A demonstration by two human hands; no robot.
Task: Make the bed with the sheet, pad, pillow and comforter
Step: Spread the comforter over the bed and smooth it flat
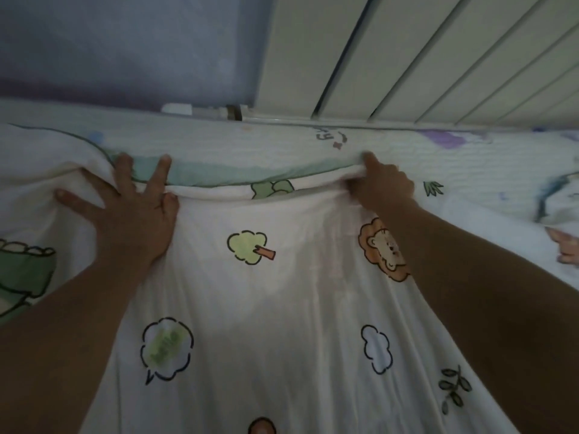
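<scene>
A white comforter (282, 308) printed with trees, clouds and a lion covers the near part of the bed. Its far edge lies across a quilted white pad (250, 142) with pastel prints, close to the wall. My left hand (131, 211) lies spread on the comforter's far edge with fingers straight, pressing it down. My right hand (385, 183) grips a fold of the same edge with curled fingers, about a forearm's length to the right. No pillow is in view.
A white panel radiator (407, 57) hangs on the wall right behind the bed, with a valve and pipe (232, 112) at its lower left. A bluish wall (125, 42) fills the upper left. Bunched bedding (557, 214) lies at the right edge.
</scene>
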